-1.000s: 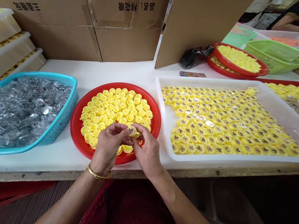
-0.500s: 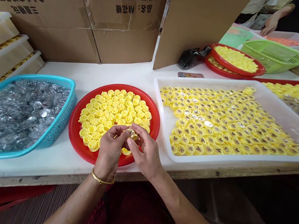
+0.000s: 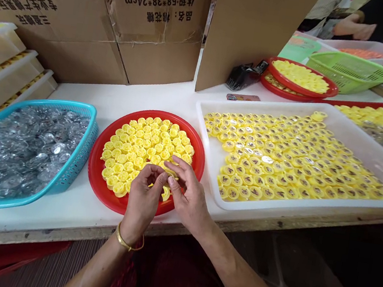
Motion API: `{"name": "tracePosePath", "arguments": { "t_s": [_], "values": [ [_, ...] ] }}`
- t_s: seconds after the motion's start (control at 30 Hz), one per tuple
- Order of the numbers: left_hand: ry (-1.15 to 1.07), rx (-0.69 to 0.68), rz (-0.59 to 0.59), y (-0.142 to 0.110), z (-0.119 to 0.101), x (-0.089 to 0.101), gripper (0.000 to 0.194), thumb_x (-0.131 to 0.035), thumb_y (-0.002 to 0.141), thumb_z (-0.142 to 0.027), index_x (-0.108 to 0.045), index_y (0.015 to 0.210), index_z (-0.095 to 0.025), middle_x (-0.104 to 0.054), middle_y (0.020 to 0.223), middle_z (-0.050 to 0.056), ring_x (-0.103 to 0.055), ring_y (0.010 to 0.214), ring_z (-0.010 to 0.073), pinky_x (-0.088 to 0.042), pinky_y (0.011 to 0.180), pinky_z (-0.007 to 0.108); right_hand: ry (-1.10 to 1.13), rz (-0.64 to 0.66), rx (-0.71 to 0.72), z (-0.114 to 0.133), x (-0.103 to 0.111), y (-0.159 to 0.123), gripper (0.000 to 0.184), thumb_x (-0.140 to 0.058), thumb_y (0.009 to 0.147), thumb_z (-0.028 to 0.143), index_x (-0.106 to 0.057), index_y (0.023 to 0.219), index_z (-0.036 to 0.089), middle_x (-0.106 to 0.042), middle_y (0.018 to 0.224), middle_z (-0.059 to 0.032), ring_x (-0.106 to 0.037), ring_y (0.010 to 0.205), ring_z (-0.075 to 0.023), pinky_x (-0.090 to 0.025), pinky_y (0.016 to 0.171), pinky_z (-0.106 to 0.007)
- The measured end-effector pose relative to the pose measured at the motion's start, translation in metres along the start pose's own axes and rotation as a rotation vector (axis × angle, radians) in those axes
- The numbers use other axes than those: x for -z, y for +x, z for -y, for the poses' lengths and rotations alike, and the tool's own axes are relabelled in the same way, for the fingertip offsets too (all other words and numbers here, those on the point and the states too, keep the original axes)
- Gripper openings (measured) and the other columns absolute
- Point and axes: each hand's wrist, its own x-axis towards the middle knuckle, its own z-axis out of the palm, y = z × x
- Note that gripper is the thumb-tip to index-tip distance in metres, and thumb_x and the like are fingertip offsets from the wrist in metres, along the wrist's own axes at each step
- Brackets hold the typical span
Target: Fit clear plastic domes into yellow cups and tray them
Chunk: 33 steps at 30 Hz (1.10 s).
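A small yellow round plastic piece (image 3: 171,173) is held over the red round tray (image 3: 97,184), tilted nearly edge-on and partly hidden by fingers. My left hand (image 3: 143,198) pinches its left side between thumb and bent fingers. On the other side, my right hand (image 3: 190,201) has its thumb and fingertips loosely around the piece, the other fingers extended. Beneath both hands, rows of yellow cups (image 3: 140,148) cover much of the tray.
At left, a blue basket (image 3: 85,147) holds clear plastic domes, near stacked boxes (image 3: 2,81). A white tray (image 3: 257,208) of capped yellow pieces lies right. Cardboard (image 3: 160,62) stands behind; a black tape dispenser (image 3: 244,76) and green basket (image 3: 354,67) are farther back. Another person's hand (image 3: 354,29) shows.
The piece has turned from face-up to nearly edge-on between my hands. My right fingers have spread more. The other person's hand came into view and lifted away from the orange pieces.
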Motion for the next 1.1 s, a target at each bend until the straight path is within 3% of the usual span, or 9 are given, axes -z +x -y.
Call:
{"name": "tracePosePath", "arguments": {
  "t_s": [0.27,0.37,0.43,0.57,0.77,0.97,1.1],
  "values": [
    [-0.042,-0.006,0.056,-0.002,-0.006,0.003,0.018,-0.065,0.078,-0.034,-0.057,0.078,-0.018,-0.056,0.068,-0.003,-0.049,0.047,0.0069,-0.043,0.043,0.019,0.004,0.015,0.001,0.006,0.004,-0.001,0.046,-0.048,0.091,0.02,-0.037,0.136,0.026,-0.062,0.126,-0.0091,-0.058,0.117,-0.0185,-0.049,0.098,-0.039],
    [-0.129,0.004,0.009,-0.002,-0.005,0.004,0.019,-0.065,0.078,-0.035,-0.057,0.08,-0.018,-0.057,0.071,-0.003,-0.053,0.051,0.007,-0.046,0.048,0.019,0.182,0.013,-0.061,0.004,0.001,-0.002,0.052,-0.058,0.087,0.026,-0.038,0.135,0.026,-0.053,0.136,-0.0103,-0.056,0.119,-0.0201,-0.051,0.097,-0.037],
    [-0.187,0.034,-0.03,-0.002,-0.004,0.003,0.018,-0.065,0.078,-0.034,-0.057,0.079,-0.018,-0.056,0.069,-0.004,-0.053,0.052,0.0063,-0.046,0.049,0.018,0.261,0.041,-0.138,0.001,-0.002,-0.003,0.047,-0.061,0.085,0.029,-0.046,0.129,0.025,-0.055,0.135,-0.0095,-0.061,0.112,-0.0195,-0.054,0.092,-0.034],
    [-0.203,0.074,-0.063,0.0,-0.001,0.003,0.018,-0.066,0.076,-0.032,-0.057,0.074,-0.017,-0.053,0.062,-0.005,-0.046,0.046,0.0049,-0.04,0.045,0.017,0.219,0.019,-0.208,-0.004,-0.007,-0.005,0.033,-0.061,0.085,0.028,-0.059,0.117,0.022,-0.059,0.13,-0.0081,-0.06,0.114,-0.02,-0.051,0.096,-0.035],
    [-0.094,-0.019,-0.118,0.001,-0.003,0.002,0.016,-0.07,0.072,-0.029,-0.063,0.074,-0.015,-0.059,0.065,-0.002,-0.047,0.05,0.006,-0.037,0.046,0.017,0.228,-0.007,-0.253,-0.004,-0.008,-0.004,0.038,-0.065,0.081,0.032,-0.061,0.118,0.022,-0.064,0.123,-0.0091,-0.064,0.108,-0.0216,-0.054,0.091,-0.037],
    [-0.116,0.025,-0.083,0.002,-0.001,0.002,0.015,-0.067,0.075,-0.029,-0.064,0.084,-0.017,-0.055,0.063,-0.004,-0.048,0.046,0.0062,-0.042,0.044,0.018,0.152,-0.025,-0.213,-0.001,-0.006,-0.003,0.033,-0.061,0.083,0.026,-0.063,0.116,0.024,-0.063,0.125,-0.007,-0.061,0.112,-0.022,-0.053,0.092,-0.038],
    [0.142,-0.148,0.088,0.001,-0.006,0.012,0.023,-0.06,0.08,-0.025,-0.07,0.101,-0.022,-0.06,0.088,0.005,-0.059,0.066,0.0118,-0.05,0.056,0.022,0.196,-0.032,-0.269,-0.002,-0.003,0.0,0.033,-0.058,0.084,0.027,-0.063,0.116,0.022,-0.068,0.115,-0.0063,-0.066,0.101,-0.0212,-0.056,0.086,-0.037]
  ]
}}
